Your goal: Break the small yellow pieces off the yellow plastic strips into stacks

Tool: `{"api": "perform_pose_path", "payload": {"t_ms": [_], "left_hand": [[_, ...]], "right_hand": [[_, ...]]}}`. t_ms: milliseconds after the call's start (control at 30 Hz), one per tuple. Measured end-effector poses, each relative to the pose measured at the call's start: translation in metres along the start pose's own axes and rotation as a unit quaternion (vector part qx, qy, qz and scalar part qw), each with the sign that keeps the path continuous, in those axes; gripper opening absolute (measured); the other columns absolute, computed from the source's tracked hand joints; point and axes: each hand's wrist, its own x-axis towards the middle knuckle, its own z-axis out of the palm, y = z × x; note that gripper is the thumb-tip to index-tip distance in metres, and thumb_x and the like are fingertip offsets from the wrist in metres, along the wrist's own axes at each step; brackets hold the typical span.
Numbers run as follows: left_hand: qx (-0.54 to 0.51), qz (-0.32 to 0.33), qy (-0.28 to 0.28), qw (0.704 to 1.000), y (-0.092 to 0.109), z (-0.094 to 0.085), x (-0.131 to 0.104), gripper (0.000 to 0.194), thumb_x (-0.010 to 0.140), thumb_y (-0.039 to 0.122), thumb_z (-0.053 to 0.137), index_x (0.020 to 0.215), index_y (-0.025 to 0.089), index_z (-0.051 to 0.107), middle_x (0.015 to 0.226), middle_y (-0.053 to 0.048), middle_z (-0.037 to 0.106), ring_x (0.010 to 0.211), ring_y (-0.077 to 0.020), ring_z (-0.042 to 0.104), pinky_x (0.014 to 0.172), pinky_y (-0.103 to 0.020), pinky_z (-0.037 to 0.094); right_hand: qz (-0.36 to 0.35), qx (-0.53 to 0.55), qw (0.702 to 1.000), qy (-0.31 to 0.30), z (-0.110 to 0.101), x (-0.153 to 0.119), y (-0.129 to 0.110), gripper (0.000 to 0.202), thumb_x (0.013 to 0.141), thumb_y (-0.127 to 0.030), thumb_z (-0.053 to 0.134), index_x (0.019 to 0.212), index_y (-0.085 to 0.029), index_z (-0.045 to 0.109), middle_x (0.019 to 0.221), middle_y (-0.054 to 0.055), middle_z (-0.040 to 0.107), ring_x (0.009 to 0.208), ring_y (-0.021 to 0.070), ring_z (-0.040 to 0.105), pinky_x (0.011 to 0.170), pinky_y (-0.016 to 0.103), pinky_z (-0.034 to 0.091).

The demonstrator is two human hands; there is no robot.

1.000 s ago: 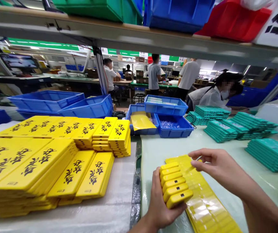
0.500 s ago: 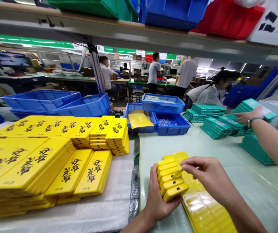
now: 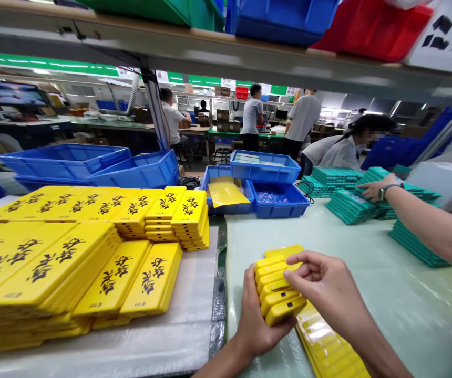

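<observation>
My left hand [image 3: 252, 320] is wrapped round a row of several slim yellow cases [image 3: 285, 310], held together with their narrow ends towards me. Small dark port-like marks show on the nearest ends. The thumb and forefinger of my right hand [image 3: 320, 283] are pinched against the ends of the middle cases; whatever they hold is too small or too hidden to name. Under both hands lies a glossy yellow sheet [image 3: 328, 344] divided into small segments, partly covered by my right hand and forearm. To the left, stacks of yellow cases [image 3: 151, 278] with black brush lettering lie flat.
Blue bins [image 3: 281, 205] stand at the back, one with a yellow sheet [image 3: 228, 193] over it. At right a co-worker's hand [image 3: 379, 189] touches stacks of teal cases [image 3: 354, 206]. A shelf [image 3: 210, 50] bearing bins crosses overhead.
My right hand has moved slightly left, its fingertips now over the middle case ends. My left hand keeps its hold. The co-worker's hand has shifted left, and the teal case it held is lower.
</observation>
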Motion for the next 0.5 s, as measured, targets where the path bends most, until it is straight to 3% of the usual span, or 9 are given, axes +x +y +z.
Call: {"api": "perform_pose_path", "payload": {"t_ms": [333, 500], "left_hand": [[0.000, -0.027, -0.009, 1.000, -0.004, -0.001, -0.002, 0.127, 0.066, 0.038, 0.090, 0.160, 0.021, 0.006, 0.157, -0.022, 0.043, 0.146, -0.0434, 0.048, 0.125, -0.065, 0.038], [0.000, -0.027, -0.007, 1.000, -0.002, 0.000, -0.002, 0.131, 0.065, 0.037, 0.092, 0.161, 0.019, 0.005, 0.156, -0.022, 0.045, 0.145, -0.0431, 0.050, 0.125, -0.064, 0.038]], "right_hand": [[0.009, -0.065, 0.998, -0.009, 0.007, 0.002, -0.012, 0.034, 0.065, -0.043, 0.067, 0.085, -0.017, 0.076, 0.066, 0.004, 0.073, 0.063, 0.0225, 0.070, 0.062, 0.032, 0.054], [0.010, -0.074, 0.997, -0.006, 0.009, 0.005, -0.006, 0.034, 0.064, -0.044, 0.064, 0.082, -0.018, 0.076, 0.068, 0.005, 0.074, 0.065, 0.0248, 0.071, 0.064, 0.034, 0.055]]}}
